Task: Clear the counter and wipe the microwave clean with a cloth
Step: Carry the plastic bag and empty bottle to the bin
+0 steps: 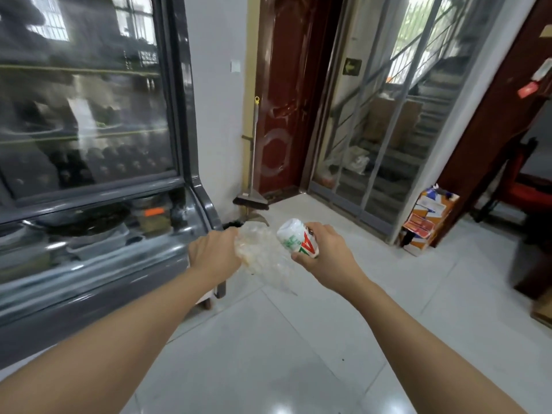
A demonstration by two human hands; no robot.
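Note:
My left hand (213,253) grips a crumpled clear plastic bag or wrapper (260,252) that hangs in front of me above the floor. My right hand (324,253) holds a small white bottle (297,239) with green and red print, tilted with its base pointing up and to the left. Both arms reach forward at about waist height, the two hands close together. Neither the microwave, the counter nor a cloth is in view.
A grey glass-fronted display cooler (89,174) fills the left side. A broom (252,174) leans in the corner by a dark red door (283,100). A strip curtain (388,130) covers the doorway to a stairwell. A cardboard box (427,219) sits on the white tile floor (298,354).

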